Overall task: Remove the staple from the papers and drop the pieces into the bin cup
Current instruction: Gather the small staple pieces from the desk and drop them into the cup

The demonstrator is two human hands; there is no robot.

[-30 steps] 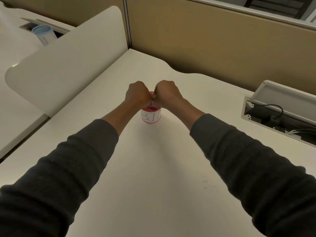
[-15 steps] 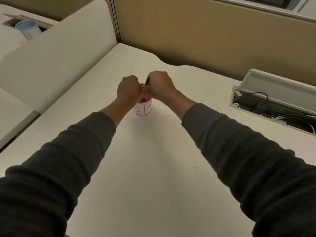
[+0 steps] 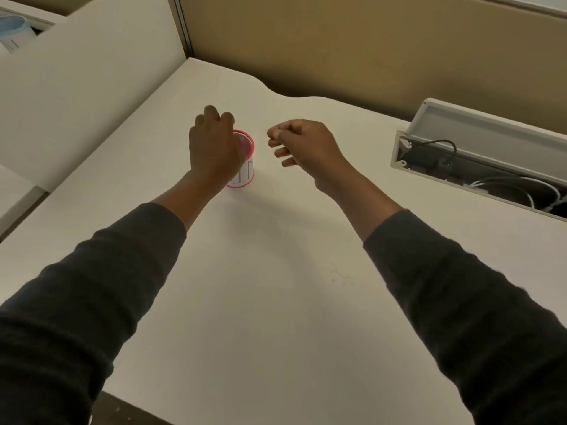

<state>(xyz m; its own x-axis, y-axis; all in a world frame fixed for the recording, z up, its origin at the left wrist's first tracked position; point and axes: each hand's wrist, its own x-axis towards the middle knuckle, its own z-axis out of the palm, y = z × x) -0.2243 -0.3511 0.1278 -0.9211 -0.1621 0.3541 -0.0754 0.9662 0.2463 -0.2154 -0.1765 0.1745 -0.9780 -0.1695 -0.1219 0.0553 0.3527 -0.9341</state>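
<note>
A small red-rimmed bin cup (image 3: 247, 167) with a white handwritten label stands on the white desk (image 3: 276, 302). My left hand (image 3: 211, 151) hovers over the cup's left side and hides part of it, with its fingers spread and pointing down. To the right of the cup and apart from it, my right hand (image 3: 303, 145) is held up with thumb and forefinger pinched together and the other fingers loosely curled. Nothing visible sits in either hand. No papers or staple show in view.
An open cable tray (image 3: 478, 133) with wires is set into the desk at the right. A white divider panel (image 3: 76, 87) rises at the left, with a blue cup (image 3: 12, 29) beyond it. A tan partition wall (image 3: 337, 41) bounds the far edge.
Both hands were pressed together as fists over the cup. Now they have parted: the right hand moved off to the right, and the left hand spread its fingers over the cup.
</note>
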